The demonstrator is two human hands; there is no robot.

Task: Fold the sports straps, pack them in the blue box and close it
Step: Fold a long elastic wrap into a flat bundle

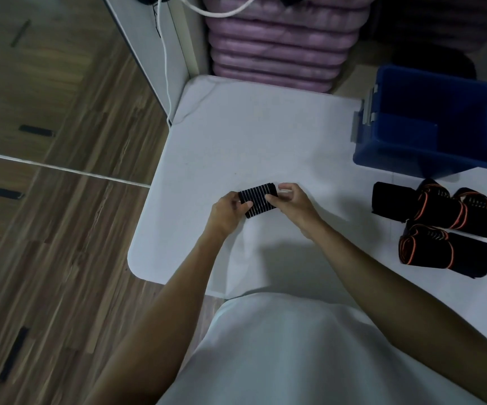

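Holding a small black strap (pixel 258 200) with thin pale lines across it, both hands are close together over the white table (pixel 265 135). The left hand (pixel 227 207) pinches the strap's left end with curled fingers. The right hand (pixel 290 201) pinches its right end with thumb and fingers. The strap is folded short and sits just above the table, near the front edge.

At the far right of the table stands the blue box (pixel 429 124). It is open, with grey clips on its sides. Just in front of the box lies a pile of black straps with orange edges (pixel 440 226).

The table has round corners. Left of it is a brown wood floor (pixel 55 200). Behind the table is a stack of purple cushions (pixel 277 45). A white cord (pixel 166 62) hangs down by the table's far left corner.
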